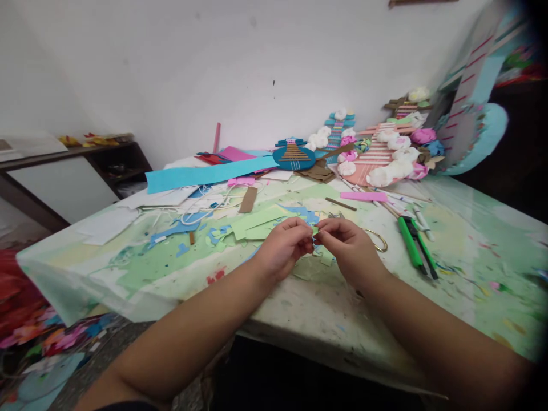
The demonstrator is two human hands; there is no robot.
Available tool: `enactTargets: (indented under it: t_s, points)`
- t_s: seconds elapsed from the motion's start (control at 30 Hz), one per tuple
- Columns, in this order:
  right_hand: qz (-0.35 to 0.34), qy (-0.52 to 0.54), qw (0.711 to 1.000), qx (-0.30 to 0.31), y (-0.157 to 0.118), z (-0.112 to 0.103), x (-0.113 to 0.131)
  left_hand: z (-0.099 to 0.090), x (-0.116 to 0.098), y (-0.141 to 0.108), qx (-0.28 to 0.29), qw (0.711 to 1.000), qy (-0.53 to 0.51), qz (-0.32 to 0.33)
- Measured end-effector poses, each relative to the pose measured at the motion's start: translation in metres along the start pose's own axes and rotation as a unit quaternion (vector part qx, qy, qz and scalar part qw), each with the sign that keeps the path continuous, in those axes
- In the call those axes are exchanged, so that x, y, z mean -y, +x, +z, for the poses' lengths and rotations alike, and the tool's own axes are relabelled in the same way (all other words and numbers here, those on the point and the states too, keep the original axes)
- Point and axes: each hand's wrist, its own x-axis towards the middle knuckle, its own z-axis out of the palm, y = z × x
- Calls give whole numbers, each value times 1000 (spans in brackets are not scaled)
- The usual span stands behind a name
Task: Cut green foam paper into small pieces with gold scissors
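My left hand (287, 246) and my right hand (349, 246) meet above the front of the table, fingers pinched together. Between their fingertips is a small green piece (315, 230), mostly hidden, which both seem to grip. Light green paper sheets (261, 224) lie just beyond my left hand, over blue paper scraps (306, 213). The gold handle loop of a pair of scissors (380, 241) shows beside my right hand; the rest is largely covered.
A green cutter (413, 242) and several pens (422, 220) lie to the right. A long blue strip (209, 174), a brown piece (248, 200) and a pink strip (363, 196) lie farther back. Decorated paper crafts (293, 155) stand along the wall.
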Motion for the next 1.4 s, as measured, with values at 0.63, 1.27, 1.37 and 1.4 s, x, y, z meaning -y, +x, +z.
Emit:
enactTargets:
  t_s: [0.63,1.27,1.37,1.4]
  points:
    - [-186,-308,931,62,-4,-7,20,-4,-4,-3,1,996,90,-8]
    - [-109,-274,954,50,-1,-14,9,-1,-3,-5,31,992,114,-35]
    - [-107,-274,955,46,-1,-14,7,0,-3,-4,24,991,131,-26]
    - [-108,-272,955,43,-1,-14,7,0,-3,-4,22,990,137,-22]
